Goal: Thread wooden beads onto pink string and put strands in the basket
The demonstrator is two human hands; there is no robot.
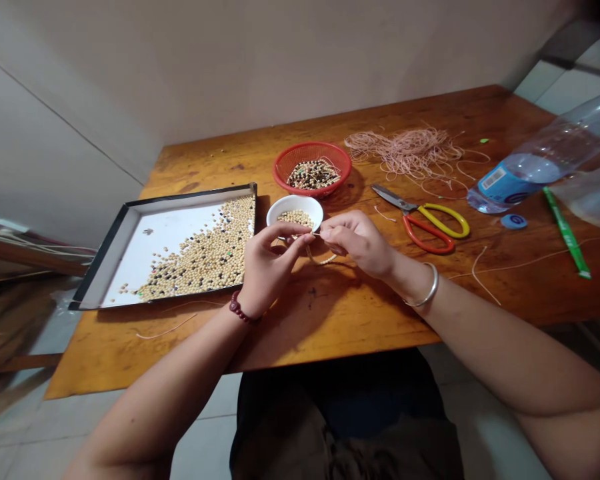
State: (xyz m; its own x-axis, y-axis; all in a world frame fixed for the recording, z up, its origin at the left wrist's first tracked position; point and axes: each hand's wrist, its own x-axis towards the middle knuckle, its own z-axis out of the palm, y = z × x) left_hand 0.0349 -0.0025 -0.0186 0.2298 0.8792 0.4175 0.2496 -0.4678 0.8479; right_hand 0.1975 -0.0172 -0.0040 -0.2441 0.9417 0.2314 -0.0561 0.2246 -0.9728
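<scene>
Both hands meet just in front of a small white bowl (275, 212) of pale beads. Thumb and fingers of my left hand (275, 260) are pinched together on a thin cord. Close beside it on the right, my right hand (357, 241) is closed on the same cord, with a short length showing between the fingertips. A strand of pale beads (325, 260) hangs below the hands toward the tabletop. The fingers hide the exact spot where the cord is gripped.
A black-edged tray (87, 277) of loose beads lies left. Behind the bowl stands a red basket (280, 177) of mixed beads. Rightward are tangled pink cord (410, 150), scissors (417, 217), a plastic bottle (525, 177), a blue cap (513, 221) and a green packet (567, 233).
</scene>
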